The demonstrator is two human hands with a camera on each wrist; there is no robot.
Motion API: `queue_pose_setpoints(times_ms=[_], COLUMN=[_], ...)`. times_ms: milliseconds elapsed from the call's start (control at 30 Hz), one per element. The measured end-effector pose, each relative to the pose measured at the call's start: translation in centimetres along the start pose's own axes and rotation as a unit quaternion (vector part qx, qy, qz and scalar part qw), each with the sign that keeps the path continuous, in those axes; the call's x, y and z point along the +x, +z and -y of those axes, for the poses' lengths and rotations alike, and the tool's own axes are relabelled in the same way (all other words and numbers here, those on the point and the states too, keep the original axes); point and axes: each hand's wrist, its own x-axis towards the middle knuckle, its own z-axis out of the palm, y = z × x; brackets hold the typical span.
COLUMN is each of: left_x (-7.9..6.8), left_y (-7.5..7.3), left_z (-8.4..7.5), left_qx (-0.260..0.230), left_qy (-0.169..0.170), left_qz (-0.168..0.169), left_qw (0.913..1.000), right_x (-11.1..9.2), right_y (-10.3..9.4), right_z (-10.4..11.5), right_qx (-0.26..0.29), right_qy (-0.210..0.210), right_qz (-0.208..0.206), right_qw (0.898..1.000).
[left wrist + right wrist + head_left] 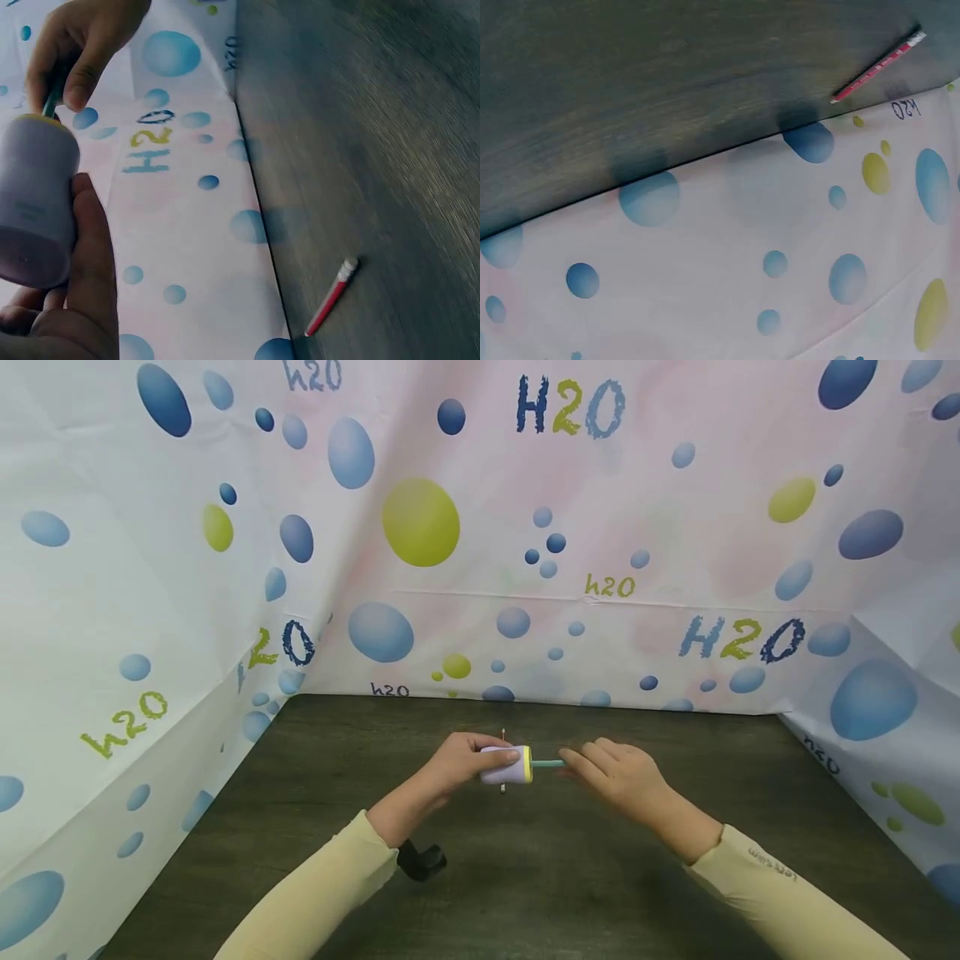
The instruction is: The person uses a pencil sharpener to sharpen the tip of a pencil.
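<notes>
A lavender cylinder [37, 180] lies within the curled fingers of a person's left hand [459, 762], apparently held above the counter [525, 877], thumb across one side. Its long axis runs sideways from those fingers toward the opposite hand, its yellow rim [528, 765] just beyond the left fingertips. Out of that rimmed end, roughly in line with the cylinder, a thin teal stick [547, 763] spans the short gap to the right hand [618, 777], whose thumb and fingers pinch its outer end. The left hand is the nearer to the cylinder; the right touches only the stick. How deep the stick reaches inside is hidden. Below the left fingers, a red pencil [330, 298] rests on the counter; beyond both hands' fingers hangs a bubble-printed "H2O" backdrop [637, 510].
</notes>
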Motion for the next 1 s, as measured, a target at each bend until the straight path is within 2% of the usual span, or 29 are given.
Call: queue_pose_setpoints(times_ms=[100,200,267,300,333,367,400,433,467,533,567,600,633,667,700,733,767,833,900,933,967,1000], left_x=[-0.2,-0.5,-0.7,-0.8,-0.9,-1.0,-1.0,-1.0,-0.9,-0.8,-0.7,-0.6,-0.5,-0.4,-0.4,-0.4,-0.3,-0.2,0.0,0.1,0.2,0.3], left_y=[0.0,0.0,0.0,0.0,0.1,0.2,0.2,0.3,0.4,0.6,0.6,0.7,0.8,0.8,0.9,0.9,0.9,0.9,0.8,0.7,0.6,0.4], left_z=[-0.3,-0.6,-0.7,-0.7,-0.7,-0.7,-0.6,-0.5,-0.5,-0.4,-0.3,-0.3,-0.3,-0.4,-0.4,-0.5,-0.6,-0.8,-0.9,-0.9,-1.0,-1.0], left_qx=[-0.001,0.012,0.033,0.047,0.064,0.087,0.113,0.141,0.169,0.223,0.243,0.257,0.266,0.271,0.269,0.261,0.248,0.213,0.167,0.144,0.12,0.097], left_qy=[-0.013,-0.001,0.026,0.048,0.073,0.104,0.137,0.169,0.201,0.261,0.284,0.299,0.305,0.306,0.296,0.28,0.256,0.199,0.144,0.12,0.096,0.076], left_qz=[0.02,0.018,0.004,-0.004,-0.013,-0.023,-0.034,-0.044,-0.051,-0.059,-0.06,-0.059,-0.057,-0.055,-0.053,-0.052,-0.053,-0.057,-0.059,-0.059,-0.057,-0.055], left_qw=[0.9997,0.9998,0.9991,0.9978,0.9952,0.9905,0.9835,0.9746,0.9636,0.9372,0.9255,0.9173,0.9127,0.9111,0.915,0.9224,0.9328,0.9549,0.9736,0.9805,0.9865,0.9909], right_x=[0.3,0.8,1.1,1.2,1.4,1.5,1.6,1.8,1.8,2.0,2.0,1.9,1.8,1.8,1.7,1.7,1.6,1.6,1.5,1.4,1.3,1.3], right_y=[0.1,0.2,0.1,-0.1,-0.3,-0.6,-0.9,-1.1,-1.3,-1.6,-1.6,-1.6,-1.5,-1.5,-1.6,-1.7,-1.8,-2.1,-2.3,-2.3,-2.2,-2.1], right_z=[0.1,0.4,0.8,0.9,1.0,1.0,0.9,0.7,0.4,-0.4,-0.8,-1.2,-1.4,-1.6,-1.6,-1.5,-1.4,-1.0,-0.6,-0.4,-0.4,-0.3], right_qx=[-0.02,-0.007,0.025,0.052,0.093,0.15,0.219,0.293,0.365,0.47,0.5,0.521,0.529,0.528,0.516,0.496,0.466,0.383,0.289,0.241,0.196,0.159], right_qy=[-0.017,0.008,0.051,0.082,0.121,0.168,0.22,0.276,0.334,0.439,0.471,0.49,0.498,0.498,0.493,0.481,0.463,0.415,0.344,0.301,0.257,0.215], right_qz=[-0.046,-0.061,-0.043,-0.021,0.015,0.061,0.11,0.16,0.211,0.292,0.321,0.341,0.353,0.361,0.363,0.362,0.355,0.333,0.29,0.259,0.222,0.185], right_qw=[0.999,0.998,0.997,0.995,0.988,0.972,0.944,0.901,0.843,0.708,0.652,0.611,0.589,0.586,0.599,0.626,0.665,0.756,0.845,0.886,0.92,0.946])
